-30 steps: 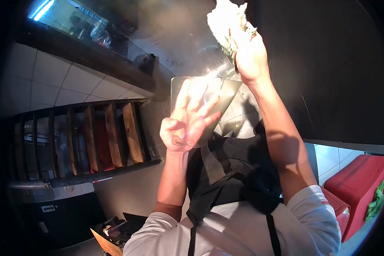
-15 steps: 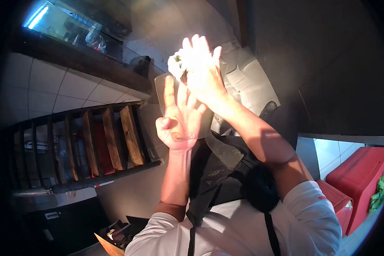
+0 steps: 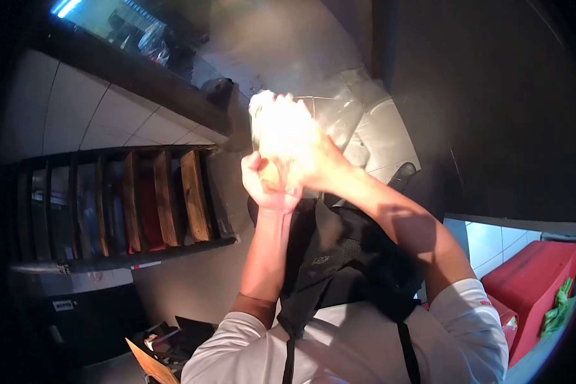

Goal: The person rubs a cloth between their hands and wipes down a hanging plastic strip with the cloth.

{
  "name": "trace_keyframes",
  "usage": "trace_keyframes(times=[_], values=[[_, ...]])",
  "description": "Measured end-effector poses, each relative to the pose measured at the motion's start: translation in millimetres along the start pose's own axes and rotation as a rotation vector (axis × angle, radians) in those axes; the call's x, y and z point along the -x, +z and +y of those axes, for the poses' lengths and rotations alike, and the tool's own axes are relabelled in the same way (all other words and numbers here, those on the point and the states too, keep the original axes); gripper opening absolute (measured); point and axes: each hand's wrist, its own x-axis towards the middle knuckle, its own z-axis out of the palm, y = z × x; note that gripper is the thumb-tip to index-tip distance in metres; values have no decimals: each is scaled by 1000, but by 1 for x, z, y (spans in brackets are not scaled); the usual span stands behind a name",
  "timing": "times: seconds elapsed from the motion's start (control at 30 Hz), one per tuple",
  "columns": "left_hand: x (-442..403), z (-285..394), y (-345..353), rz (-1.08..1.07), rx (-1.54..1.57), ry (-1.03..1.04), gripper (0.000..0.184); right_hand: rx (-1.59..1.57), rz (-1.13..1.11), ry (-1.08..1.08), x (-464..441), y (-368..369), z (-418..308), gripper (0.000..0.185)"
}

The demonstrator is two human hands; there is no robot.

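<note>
In front of the chest, the 2 hands meet in strong glare: the right hand [image 3: 294, 137] lies over a pale cloth [image 3: 260, 101] against a clear sheet [image 3: 333, 118], with the left hand [image 3: 272, 187] beneath. The left fingers are hidden and the right ones washed out, so I cannot tell how tightly either hand is closed. Nearer the body are a black apron [image 3: 339, 272] and white shirt [image 3: 339, 345]; at left, a slatted rack [image 3: 163, 201]; at right, a red box [image 3: 534, 281].
</note>
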Motion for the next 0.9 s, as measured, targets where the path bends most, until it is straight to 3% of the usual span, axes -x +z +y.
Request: trace_keyframes(times=[0.07, 0.1, 0.17, 0.2, 0.27, 0.37, 0.47, 0.53, 0.57, 0.6, 0.67, 0.7, 0.73, 0.77, 0.87, 0.9], values=[[-4, 4, -1, 3, -68, -14, 78, -84, -192, -78, 17, 0, -11, 55], [-1, 0, 1, 113, -176, 33, 74, -12, -143, -80, 13, 0, -10, 52], [2, -6, -6, 144, 73, -64, 72, 139, -42, -63, -2, -5, -1, 47], [-1, -9, -9, 144, 199, -112, 72, 237, 59, -53, -11, 0, 9, 36], [-5, -9, -11, 8, 152, -148, 74, 319, 52, -25, -37, -7, 27, 29], [-1, -1, 4, -57, 38, -147, 81, -384, 357, 336, -50, -25, 24, 28], [-4, 14, -3, -83, 118, -104, 83, -330, 646, 239, -26, -55, 15, 27], [-8, 25, -11, -23, 159, -68, 83, -521, 713, 334, 14, -55, 12, 28], [-11, 27, -15, 6, 182, -38, 84, -282, 641, 329, 40, -51, 5, 29], [-16, 25, -19, 32, 205, -10, 84, -503, 724, 215, 62, -21, 1, 30], [-20, 10, -28, -59, 221, -50, 79, 141, 175, -10, 93, -8, -24, 41], [-15, -1, -27, -113, 206, -126, 78, 43, 138, 38, 99, 16, -33, 43], [-12, -10, -26, -169, 189, -203, 79, 44, 142, 216, 81, 28, -39, 40], [-13, -15, -6, -69, 123, -171, 82, -19, 263, 203, 70, 29, -35, 37], [-18, -11, -38, -164, 140, -107, 87, 12, 207, 198, 51, 28, -23, 42], [-22, -9, -43, -141, 166, -170, 88, 20, 212, 251, 49, 32, -20, 42]])
